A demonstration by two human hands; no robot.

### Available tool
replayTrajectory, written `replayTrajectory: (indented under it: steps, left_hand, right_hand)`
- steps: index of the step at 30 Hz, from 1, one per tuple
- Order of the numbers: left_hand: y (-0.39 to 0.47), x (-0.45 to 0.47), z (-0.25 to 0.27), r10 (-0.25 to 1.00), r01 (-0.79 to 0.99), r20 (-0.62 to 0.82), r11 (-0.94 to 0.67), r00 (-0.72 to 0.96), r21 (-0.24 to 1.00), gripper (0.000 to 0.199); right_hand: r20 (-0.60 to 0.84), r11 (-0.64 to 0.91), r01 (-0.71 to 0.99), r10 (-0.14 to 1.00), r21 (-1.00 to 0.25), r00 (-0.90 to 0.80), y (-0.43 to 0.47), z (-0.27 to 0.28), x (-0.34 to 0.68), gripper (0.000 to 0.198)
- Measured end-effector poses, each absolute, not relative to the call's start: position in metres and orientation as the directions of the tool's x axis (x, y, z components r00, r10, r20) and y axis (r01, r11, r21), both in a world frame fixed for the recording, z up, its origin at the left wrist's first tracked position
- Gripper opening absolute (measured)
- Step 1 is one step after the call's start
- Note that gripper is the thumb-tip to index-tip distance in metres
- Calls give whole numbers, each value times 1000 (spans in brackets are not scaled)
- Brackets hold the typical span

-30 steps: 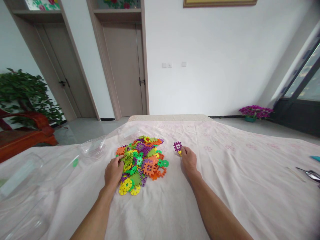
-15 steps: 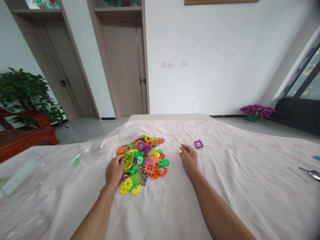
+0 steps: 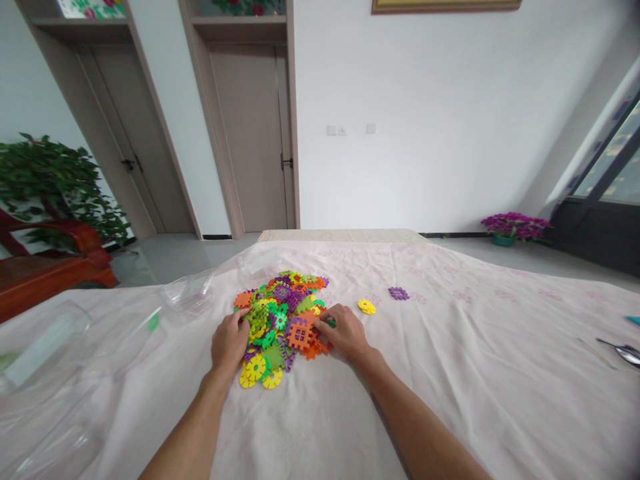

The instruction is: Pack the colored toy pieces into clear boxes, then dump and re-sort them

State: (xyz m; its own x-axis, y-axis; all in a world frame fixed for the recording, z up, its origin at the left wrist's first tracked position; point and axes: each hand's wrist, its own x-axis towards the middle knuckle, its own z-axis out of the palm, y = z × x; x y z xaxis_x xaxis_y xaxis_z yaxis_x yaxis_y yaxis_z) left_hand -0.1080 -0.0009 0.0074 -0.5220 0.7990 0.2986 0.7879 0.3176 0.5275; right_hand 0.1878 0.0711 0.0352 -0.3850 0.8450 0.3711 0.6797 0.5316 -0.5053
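A heap of notched plastic building pieces [image 3: 281, 293], orange, green, purple and yellow, lies on the tablecloth. My left hand [image 3: 230, 340] rests at the heap's left side, thumb and forefinger apart against a lime-green piece [image 3: 258, 319]. At the right edge, my right hand [image 3: 345, 330] reaches in with bent fingers, its thumb tip by an orange square piece [image 3: 300, 333]. A bit of green shows between thumb and forefinger; no lifted piece is visible. Right of this hand, a small stack of yellow discs [image 3: 367, 307] and a purple square piece [image 3: 399, 293] lie separately.
Clear plastic containers [image 3: 187, 293] stand on the left of the cloth-covered table [image 3: 475, 373]. A spoon [image 3: 627, 353] and a thin stick [image 3: 597, 352] lie at the far right. A wooden armchair [image 3: 60, 260] stands beyond the left edge.
My right hand has left the yellow discs, now in full view, and moved left to the heap. The purple piece now lies flatter. My left hand has stayed put.
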Motion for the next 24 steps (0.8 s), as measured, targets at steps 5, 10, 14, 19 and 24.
replayTrajectory:
  steps: [5,10,14,19,24]
  left_hand:
    - [0,-109,6,802,790,302,309,-516,529,37]
    - [0,-108,7,801,788,295,318,-521,527,37]
    - [-1,-107,8,802,781,286,320,-525,536,38]
    - [-1,-107,8,802,782,290,314,-521,538,39]
    - [-1,-108,8,804,787,301,302,-514,538,39]
  right_hand:
    - [380,508,710,856,-488,-351,68,33,177,18]
    - [372,465,646,883,-605,-287,72,25,174,12]
    - [298,375,511,927,-773,-228,82,17,174,12]
    - [264,279,205,959,-938,-99,101,12,187,25]
    - [196,185,97,973,-978,122,117,17,216,35]
